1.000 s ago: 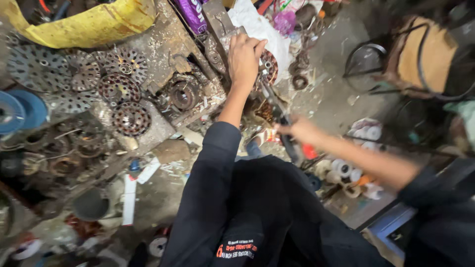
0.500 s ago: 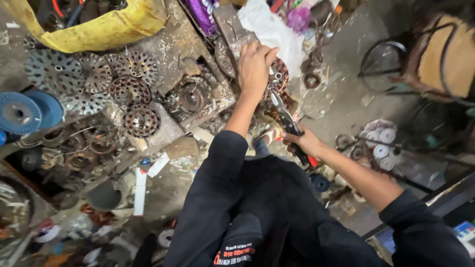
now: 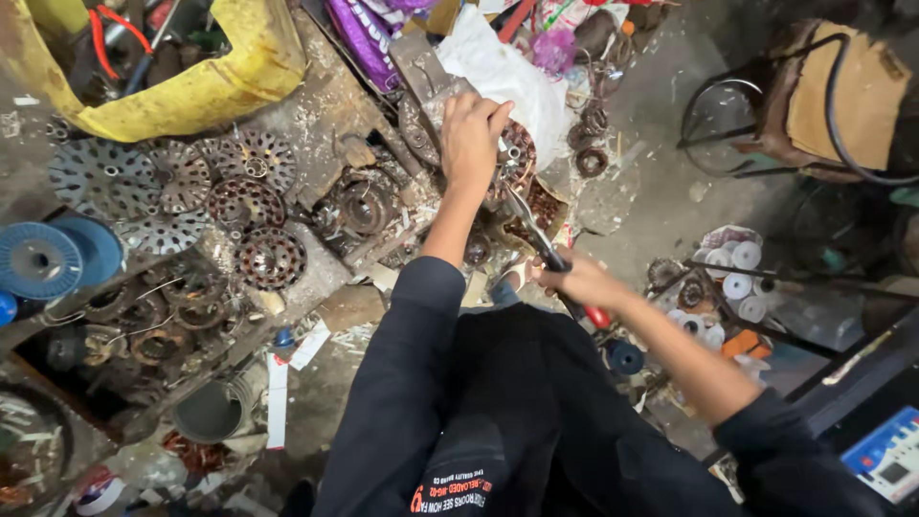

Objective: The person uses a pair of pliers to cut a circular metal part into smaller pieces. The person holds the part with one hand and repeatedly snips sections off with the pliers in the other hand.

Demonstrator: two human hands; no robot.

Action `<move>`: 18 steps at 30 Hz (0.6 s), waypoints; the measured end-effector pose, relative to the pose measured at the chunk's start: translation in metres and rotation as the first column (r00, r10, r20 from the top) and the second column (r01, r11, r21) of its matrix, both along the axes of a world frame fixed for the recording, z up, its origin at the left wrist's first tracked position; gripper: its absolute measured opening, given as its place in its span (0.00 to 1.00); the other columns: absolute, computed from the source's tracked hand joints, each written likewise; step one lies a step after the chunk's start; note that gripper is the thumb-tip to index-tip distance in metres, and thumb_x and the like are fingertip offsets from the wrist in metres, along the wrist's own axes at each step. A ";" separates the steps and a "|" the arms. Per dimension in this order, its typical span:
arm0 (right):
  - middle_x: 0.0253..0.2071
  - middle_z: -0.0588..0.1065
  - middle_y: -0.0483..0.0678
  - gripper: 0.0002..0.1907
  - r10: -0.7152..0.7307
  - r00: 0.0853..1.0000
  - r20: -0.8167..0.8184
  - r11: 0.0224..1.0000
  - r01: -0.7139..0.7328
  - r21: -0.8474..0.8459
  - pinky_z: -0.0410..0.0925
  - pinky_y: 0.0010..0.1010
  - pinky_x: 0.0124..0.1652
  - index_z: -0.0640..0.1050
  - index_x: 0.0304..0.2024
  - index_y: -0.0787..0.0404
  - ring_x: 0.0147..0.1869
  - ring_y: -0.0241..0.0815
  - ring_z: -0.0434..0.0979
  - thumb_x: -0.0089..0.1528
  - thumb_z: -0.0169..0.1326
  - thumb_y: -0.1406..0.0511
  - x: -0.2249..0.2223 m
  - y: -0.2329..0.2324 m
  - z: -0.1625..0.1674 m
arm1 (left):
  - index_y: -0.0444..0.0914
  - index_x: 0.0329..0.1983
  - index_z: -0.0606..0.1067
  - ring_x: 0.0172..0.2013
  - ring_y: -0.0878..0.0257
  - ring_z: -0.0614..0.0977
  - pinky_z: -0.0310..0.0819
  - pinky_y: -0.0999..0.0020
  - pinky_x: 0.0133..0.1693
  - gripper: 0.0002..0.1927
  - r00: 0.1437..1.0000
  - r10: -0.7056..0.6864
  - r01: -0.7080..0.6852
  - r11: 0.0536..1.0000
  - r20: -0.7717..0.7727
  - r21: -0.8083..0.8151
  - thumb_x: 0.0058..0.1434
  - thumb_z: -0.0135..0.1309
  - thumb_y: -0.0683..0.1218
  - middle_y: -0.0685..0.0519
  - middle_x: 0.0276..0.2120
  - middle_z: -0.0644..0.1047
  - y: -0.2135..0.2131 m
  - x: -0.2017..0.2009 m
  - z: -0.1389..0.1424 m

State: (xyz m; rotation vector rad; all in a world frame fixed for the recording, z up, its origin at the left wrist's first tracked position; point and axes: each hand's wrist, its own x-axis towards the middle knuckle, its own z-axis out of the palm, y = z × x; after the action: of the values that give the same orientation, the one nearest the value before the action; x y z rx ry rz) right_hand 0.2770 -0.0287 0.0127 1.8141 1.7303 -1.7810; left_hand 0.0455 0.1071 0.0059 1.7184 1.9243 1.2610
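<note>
Down on the cluttered, grimy floor, the left hand [image 3: 471,142] clamps over a round rusty wound core [image 3: 517,165] on a worn wooden block [image 3: 330,101]. The right hand [image 3: 579,282] grips a red-handled tool [image 3: 550,257], its tip at the core. Perforated metal discs [image 3: 163,191], blue spools [image 3: 53,258] and a yellow tub [image 3: 206,86] crowd the left side.

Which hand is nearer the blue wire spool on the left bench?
Left. The left hand rests on the round motor part at the bench's far end, well right of the blue wire spool. The right hand grips a red-handled tool, farther right.
</note>
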 end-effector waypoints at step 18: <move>0.34 0.74 0.49 0.20 -0.194 0.970 -0.147 0.927 0.231 0.295 0.71 0.38 0.36 0.75 0.50 0.62 0.34 0.38 0.74 0.60 0.64 0.60 -0.015 -0.034 -0.063 | 0.39 0.30 0.83 0.43 0.48 0.76 0.70 0.54 0.48 0.13 1.000 0.010 -0.010 1.000 0.000 -0.011 0.60 0.62 0.53 0.47 0.34 0.77 0.002 -0.003 -0.014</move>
State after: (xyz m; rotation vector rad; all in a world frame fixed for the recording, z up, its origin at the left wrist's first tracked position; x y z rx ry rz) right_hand 0.2619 -0.0629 -0.0507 2.1341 2.0267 -1.8060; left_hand 0.0427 0.1090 -0.0083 1.7053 1.9386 1.2512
